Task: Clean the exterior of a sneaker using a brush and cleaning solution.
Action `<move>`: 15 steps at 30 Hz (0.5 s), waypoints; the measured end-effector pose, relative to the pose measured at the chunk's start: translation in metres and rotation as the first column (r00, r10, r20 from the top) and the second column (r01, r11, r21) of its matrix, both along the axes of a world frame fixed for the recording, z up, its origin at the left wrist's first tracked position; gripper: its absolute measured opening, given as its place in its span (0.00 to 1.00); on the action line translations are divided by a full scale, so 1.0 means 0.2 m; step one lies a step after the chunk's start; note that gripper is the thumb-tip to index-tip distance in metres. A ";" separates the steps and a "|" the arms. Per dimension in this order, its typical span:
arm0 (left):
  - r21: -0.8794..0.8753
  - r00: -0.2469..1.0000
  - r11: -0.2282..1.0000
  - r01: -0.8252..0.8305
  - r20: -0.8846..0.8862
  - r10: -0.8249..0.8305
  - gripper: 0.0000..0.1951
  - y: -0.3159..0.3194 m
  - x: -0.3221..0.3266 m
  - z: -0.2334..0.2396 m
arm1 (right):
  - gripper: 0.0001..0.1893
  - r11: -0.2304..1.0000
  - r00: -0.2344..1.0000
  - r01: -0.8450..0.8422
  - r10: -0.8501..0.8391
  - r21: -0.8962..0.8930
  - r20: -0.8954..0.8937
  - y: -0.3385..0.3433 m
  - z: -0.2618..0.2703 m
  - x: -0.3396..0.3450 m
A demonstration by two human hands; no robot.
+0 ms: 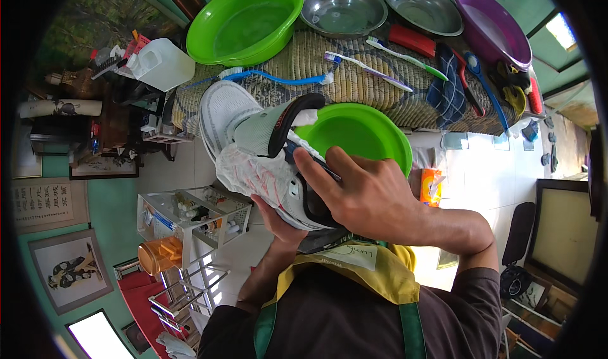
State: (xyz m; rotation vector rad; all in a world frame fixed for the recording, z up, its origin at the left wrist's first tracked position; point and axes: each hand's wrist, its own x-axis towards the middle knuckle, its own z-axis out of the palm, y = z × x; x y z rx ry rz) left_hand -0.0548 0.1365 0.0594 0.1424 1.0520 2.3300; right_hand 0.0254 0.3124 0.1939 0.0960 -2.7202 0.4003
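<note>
My left hand [280, 223] supports a light grey and white sneaker [228, 116] from below, near its heel side. A thin, crinkled plastic wrap with reddish marks [256, 173] covers part of the shoe's side. The shoe's padded tongue [261, 131] with a black edge stands up. At the shoe's opening, my right hand [365, 192] pinches a thin dark item [323, 164], mostly hidden by the fingers. White material [304, 117] shows inside the opening. Beyond the shoe, a green basin [365, 126] sits lower down.
On the woven mat [351, 83] lie a blue long-handled brush [280, 77], toothbrushes [375, 71] and a checked cloth [446, 88]. Behind them stand a green basin [242, 21], steel bowls [344, 9] and a purple basin [494, 26]. A white jug [166, 64] is at the left.
</note>
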 end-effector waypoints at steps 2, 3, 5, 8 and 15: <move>0.014 1.000 1.000 -0.017 0.014 0.017 0.45 0.02 0.02 0.02 | 0.36 1.000 1.000 -0.001 0.001 0.013 0.012 0.01 0.02 -0.01; 0.028 0.999 0.999 -0.032 0.028 0.031 0.46 0.02 0.02 0.03 | 0.36 1.000 1.000 0.000 0.000 0.028 0.023 0.01 0.02 -0.01; 0.046 0.998 0.999 -0.026 0.062 0.024 0.45 0.01 0.01 -0.02 | 0.37 1.000 0.999 -0.029 0.029 0.013 -0.013 0.02 0.02 0.00; 0.306 0.993 0.948 0.086 0.052 -0.106 0.41 -0.05 -0.01 -0.10 | 0.37 0.997 0.996 -0.071 0.071 0.007 -0.061 0.04 0.01 0.03; -0.319 0.717 0.867 -0.384 -0.695 0.062 0.35 -0.08 -0.04 -0.23 | 0.32 0.994 0.991 -0.093 0.098 0.057 -0.095 0.09 0.02 0.05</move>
